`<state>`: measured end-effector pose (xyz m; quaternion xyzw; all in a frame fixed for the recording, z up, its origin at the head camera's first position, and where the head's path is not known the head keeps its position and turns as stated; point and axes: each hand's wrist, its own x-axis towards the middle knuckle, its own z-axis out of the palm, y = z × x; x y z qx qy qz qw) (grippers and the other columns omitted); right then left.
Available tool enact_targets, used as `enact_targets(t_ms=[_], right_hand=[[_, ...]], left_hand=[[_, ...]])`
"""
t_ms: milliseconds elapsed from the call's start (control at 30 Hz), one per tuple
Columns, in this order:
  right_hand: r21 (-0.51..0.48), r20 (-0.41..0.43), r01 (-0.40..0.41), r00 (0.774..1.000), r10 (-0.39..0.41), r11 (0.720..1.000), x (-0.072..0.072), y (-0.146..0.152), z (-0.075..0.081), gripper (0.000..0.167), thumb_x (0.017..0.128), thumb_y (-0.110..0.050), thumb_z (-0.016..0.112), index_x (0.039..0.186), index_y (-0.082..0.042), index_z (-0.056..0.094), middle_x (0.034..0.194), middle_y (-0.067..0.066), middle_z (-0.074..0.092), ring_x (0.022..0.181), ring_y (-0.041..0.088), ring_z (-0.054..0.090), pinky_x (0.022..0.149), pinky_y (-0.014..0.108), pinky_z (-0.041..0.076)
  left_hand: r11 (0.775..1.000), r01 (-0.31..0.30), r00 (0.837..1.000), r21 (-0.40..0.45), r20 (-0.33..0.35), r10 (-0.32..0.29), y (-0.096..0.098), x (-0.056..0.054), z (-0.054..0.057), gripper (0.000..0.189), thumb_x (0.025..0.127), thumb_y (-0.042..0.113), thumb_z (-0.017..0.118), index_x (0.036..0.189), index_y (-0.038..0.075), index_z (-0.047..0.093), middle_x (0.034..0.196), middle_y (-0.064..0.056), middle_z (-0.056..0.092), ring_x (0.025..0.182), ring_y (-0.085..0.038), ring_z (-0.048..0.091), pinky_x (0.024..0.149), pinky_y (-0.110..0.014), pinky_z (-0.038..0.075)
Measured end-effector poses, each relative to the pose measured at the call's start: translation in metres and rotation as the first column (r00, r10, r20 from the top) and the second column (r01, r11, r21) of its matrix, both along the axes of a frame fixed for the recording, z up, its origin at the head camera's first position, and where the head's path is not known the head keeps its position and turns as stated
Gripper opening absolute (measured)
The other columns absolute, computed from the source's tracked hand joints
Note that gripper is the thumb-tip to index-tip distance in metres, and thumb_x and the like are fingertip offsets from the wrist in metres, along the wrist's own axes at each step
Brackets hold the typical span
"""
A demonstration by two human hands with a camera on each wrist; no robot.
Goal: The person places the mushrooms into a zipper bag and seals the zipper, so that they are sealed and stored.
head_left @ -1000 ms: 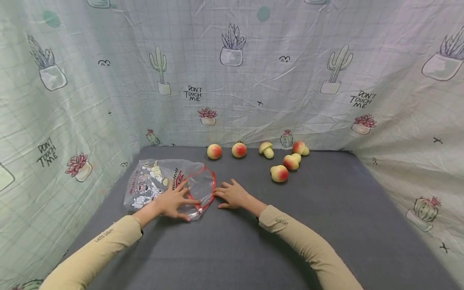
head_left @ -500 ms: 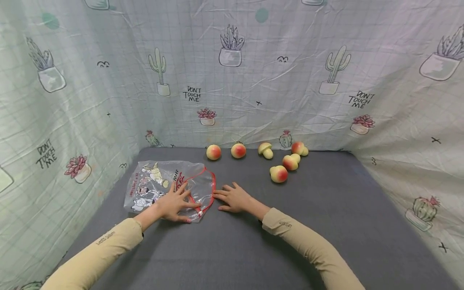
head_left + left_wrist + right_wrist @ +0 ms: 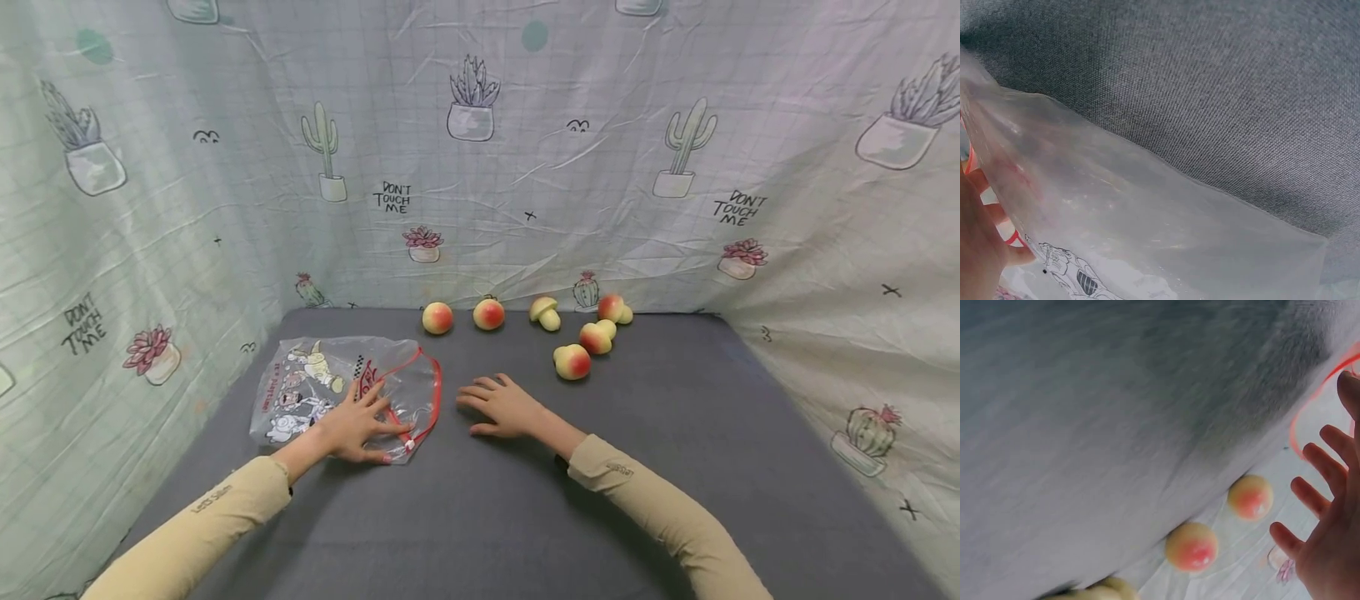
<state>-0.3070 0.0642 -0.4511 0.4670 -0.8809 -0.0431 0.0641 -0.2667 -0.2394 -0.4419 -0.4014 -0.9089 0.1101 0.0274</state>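
Note:
A clear plastic drawstring bag (image 3: 411,396) with a red cord and cartoon prints lies flat on the left of the grey table, its mouth toward the right. My left hand (image 3: 358,429) rests on the bag near its mouth, fingers spread; the same hand (image 3: 982,231) shows at the left edge of the left wrist view, beside the bag's film (image 3: 1147,206). Just right of the red-edged mouth, my right hand (image 3: 506,408) is apart from the bag. In the right wrist view that hand (image 3: 1335,506) has its fingers extended and holds nothing.
Two round red-and-yellow toy fruits, (image 3: 437,318) and another toy fruit (image 3: 489,314), sit at the table's back. Right of them lie a yellow mushroom-shaped toy (image 3: 545,313) and several red-and-yellow mushroom-shaped toys (image 3: 572,362). A cactus-print curtain (image 3: 480,183) encloses the back and sides.
My right hand has moved off the bag's red edge, a little to the right. The left hand stays on the bag with its fingers spread.

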Motion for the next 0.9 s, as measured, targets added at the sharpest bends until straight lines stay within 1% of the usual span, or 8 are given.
enact_targets(t_ms=[200, 267, 400, 500, 567, 667, 767, 900], right_hand=[[-0.051, -0.035, -0.002, 0.999, 0.001, 0.999, 0.0, 0.02, 0.004, 0.055, 0.085, -0.044, 0.052, 0.133, -0.02, 0.041, 0.139, 0.0, 0.04, 0.127, 0.023, 0.036, 0.097, 0.047, 0.031], [-0.075, -0.045, -0.006, 0.999, 0.003, 0.997, 0.0, 0.028, 0.005, 0.054, 0.085, -0.042, 0.053, 0.133, -0.019, 0.042, 0.138, 0.001, 0.041, 0.126, 0.023, 0.037, 0.096, 0.047, 0.032], [-0.132, -0.058, -0.015, 0.998, 0.008, 0.991, -0.001, 0.043, 0.007, 0.051, 0.085, -0.036, 0.055, 0.13, -0.015, 0.045, 0.135, 0.004, 0.045, 0.123, 0.025, 0.041, 0.094, 0.047, 0.034], [-0.163, -0.074, -0.006, 0.997, -0.006, 0.987, -0.002, 0.053, 0.006, 0.048, 0.085, -0.033, 0.056, 0.129, -0.014, 0.047, 0.133, 0.004, 0.047, 0.121, 0.025, 0.043, 0.093, 0.047, 0.034], [-0.178, -0.099, -0.002, 0.995, -0.016, 0.984, -0.003, 0.059, 0.005, 0.046, 0.086, -0.03, 0.055, 0.128, -0.014, 0.048, 0.131, 0.003, 0.049, 0.12, 0.024, 0.044, 0.092, 0.046, 0.035], [-0.211, -0.146, 0.0, 0.989, -0.031, 0.977, -0.005, 0.068, 0.006, 0.043, 0.086, -0.022, 0.056, 0.127, -0.014, 0.048, 0.129, 0.002, 0.051, 0.118, 0.022, 0.045, 0.091, 0.044, 0.037], [-0.246, -0.189, 0.0, 0.981, -0.048, 0.969, -0.006, 0.078, 0.01, 0.044, 0.084, -0.014, 0.057, 0.127, -0.014, 0.048, 0.124, 0.002, 0.053, 0.114, 0.02, 0.047, 0.087, 0.042, 0.039], [-0.282, -0.21, 0.027, 0.974, -0.089, 0.959, -0.008, 0.092, 0.017, 0.045, 0.082, -0.007, 0.057, 0.125, -0.013, 0.05, 0.12, 0.002, 0.054, 0.11, 0.02, 0.048, 0.084, 0.042, 0.04]], left_hand=[[1.0, 0.003, 1.0, 0.007, -0.002, -0.003, -0.001, 0.0, 0.0, 0.055, 0.077, 0.063, 0.048, 0.127, 0.04, 0.046, 0.129, -0.019, 0.047, 0.129, -0.048, 0.023, 0.09, -0.072, 0.018], [1.0, -0.006, 1.0, 0.001, 0.006, 0.006, 0.0, 0.001, 0.001, 0.054, 0.077, 0.061, 0.049, 0.127, 0.039, 0.046, 0.129, -0.019, 0.047, 0.129, -0.048, 0.022, 0.09, -0.072, 0.018], [0.999, -0.033, 0.999, -0.018, 0.038, 0.034, 0.002, 0.002, 0.005, 0.053, 0.077, 0.058, 0.052, 0.126, 0.039, 0.047, 0.129, -0.02, 0.047, 0.129, -0.048, 0.023, 0.09, -0.073, 0.018], [0.998, -0.037, 0.999, -0.044, 0.037, 0.038, 0.005, 0.002, 0.009, 0.054, 0.076, 0.058, 0.053, 0.126, 0.039, 0.048, 0.128, -0.02, 0.048, 0.127, -0.049, 0.025, 0.089, -0.073, 0.019], [0.997, -0.031, 0.999, -0.064, 0.021, 0.032, 0.006, 0.001, 0.011, 0.055, 0.075, 0.059, 0.054, 0.126, 0.04, 0.048, 0.127, -0.019, 0.049, 0.127, -0.049, 0.027, 0.089, -0.072, 0.02], [0.997, -0.008, 1.0, -0.072, -0.015, 0.007, 0.006, 0.001, 0.011, 0.056, 0.073, 0.06, 0.055, 0.125, 0.04, 0.048, 0.124, -0.018, 0.05, 0.126, -0.049, 0.029, 0.09, -0.071, 0.02], [0.998, 0.036, 0.997, -0.052, -0.061, -0.039, 0.004, 0.001, 0.009, 0.056, 0.072, 0.06, 0.057, 0.124, 0.04, 0.05, 0.12, -0.018, 0.052, 0.123, -0.049, 0.032, 0.088, -0.071, 0.022], [0.996, 0.084, 0.989, -0.023, -0.116, -0.086, 0.001, 0.0, 0.003, 0.055, 0.072, 0.061, 0.057, 0.123, 0.039, 0.051, 0.116, -0.017, 0.053, 0.121, -0.049, 0.036, 0.087, -0.071, 0.024]])
